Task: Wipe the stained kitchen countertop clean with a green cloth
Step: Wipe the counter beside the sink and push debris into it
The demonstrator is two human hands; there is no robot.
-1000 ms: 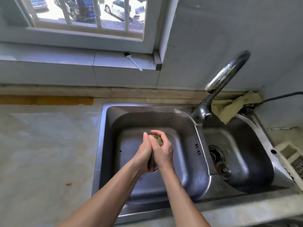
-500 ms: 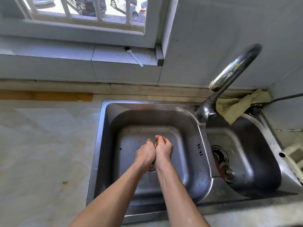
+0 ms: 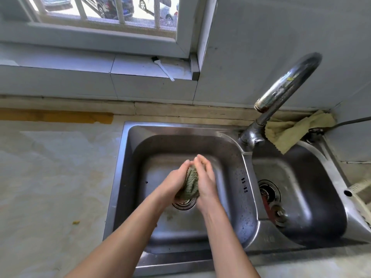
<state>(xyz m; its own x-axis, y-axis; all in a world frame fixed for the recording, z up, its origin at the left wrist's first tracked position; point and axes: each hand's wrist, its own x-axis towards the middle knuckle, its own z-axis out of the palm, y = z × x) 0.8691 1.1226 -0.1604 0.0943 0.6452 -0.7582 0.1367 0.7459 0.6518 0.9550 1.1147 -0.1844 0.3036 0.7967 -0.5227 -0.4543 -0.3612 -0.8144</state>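
A bunched green cloth [image 3: 190, 184] sits squeezed between my two hands over the left basin of the steel sink [image 3: 128, 157], above its drain [image 3: 183, 204]. My left hand [image 3: 172, 182] holds it from the left and my right hand [image 3: 204, 180] presses it from the right, fingertips meeting above it. The pale countertop [image 3: 54, 177] lies to the left, with a small yellow-brown stain [image 3: 75, 222] near the sink's edge and faint brownish marks.
A curved metal tap [image 3: 281, 91] rises behind the divider between the two basins. A yellow-green rag [image 3: 291, 131] lies at the back right corner. The right basin [image 3: 313, 197] has its own drain. A white brush [image 3: 162, 67] rests on the window sill.
My hands have loosened a little around the cloth, so more of it shows between them. The view has tilted slightly; both hands stay over the left basin.
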